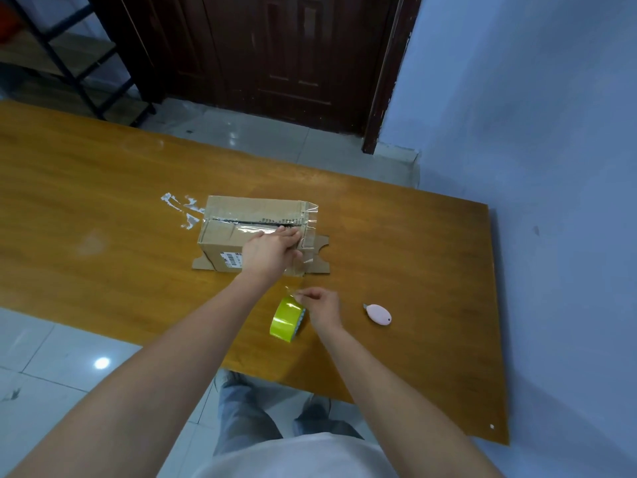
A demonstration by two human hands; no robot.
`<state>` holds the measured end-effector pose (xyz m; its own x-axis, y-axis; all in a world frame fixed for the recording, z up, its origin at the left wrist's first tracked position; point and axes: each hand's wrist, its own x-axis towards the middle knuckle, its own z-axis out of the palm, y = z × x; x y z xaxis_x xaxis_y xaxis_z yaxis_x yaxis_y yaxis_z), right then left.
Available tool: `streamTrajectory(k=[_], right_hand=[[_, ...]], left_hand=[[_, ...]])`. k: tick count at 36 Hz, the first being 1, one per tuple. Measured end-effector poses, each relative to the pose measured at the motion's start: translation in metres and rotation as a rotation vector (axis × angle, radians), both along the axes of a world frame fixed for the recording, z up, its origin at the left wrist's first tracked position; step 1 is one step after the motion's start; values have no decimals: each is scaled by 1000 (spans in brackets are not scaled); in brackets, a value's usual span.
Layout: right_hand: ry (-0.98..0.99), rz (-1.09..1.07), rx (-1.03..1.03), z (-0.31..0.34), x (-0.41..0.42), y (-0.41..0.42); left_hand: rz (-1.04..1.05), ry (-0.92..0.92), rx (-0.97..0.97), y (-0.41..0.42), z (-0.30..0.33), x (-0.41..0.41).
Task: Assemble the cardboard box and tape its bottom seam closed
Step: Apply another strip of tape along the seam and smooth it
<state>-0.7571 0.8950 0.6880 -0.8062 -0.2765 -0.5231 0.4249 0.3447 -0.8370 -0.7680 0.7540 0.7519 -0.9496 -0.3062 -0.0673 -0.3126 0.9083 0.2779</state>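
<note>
- crumpled clear tape scraps (181, 210) lie on the bench (103, 188), just left of the cardboard box (241, 215).
- left hand (270, 248) presses flat, fingers straight, on the box's taped seam.
- right hand (322, 307) pinches the tape end of the yellow tape roll (286, 319).
- a pink cutter (378, 314) lies further right.

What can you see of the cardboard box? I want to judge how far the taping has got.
The cardboard box is plain brown and stands on the wooden table, its taped seam face up. Clear tape runs along the seam and hangs past the right end; a dark gap still shows along it. Flaps splay onto the table below. A barcode label sits on the near side. The left hand presses flat on top.
</note>
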Motion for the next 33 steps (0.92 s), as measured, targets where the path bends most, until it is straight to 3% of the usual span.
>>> streamTrajectory(k=[10, 19, 28, 33], right_hand=[[-170, -109, -65, -8, 2, 32], [-39, -85, -78, 6, -29, 42], [127, 95, 164, 16, -54, 72], [403, 247, 547, 18, -48, 79]], left_hand=[[-98, 16, -54, -3, -3, 3], [-139, 45, -119, -4, -8, 7], [-160, 219, -101, -4, -15, 11], [-201, 272, -130, -6, -15, 13]])
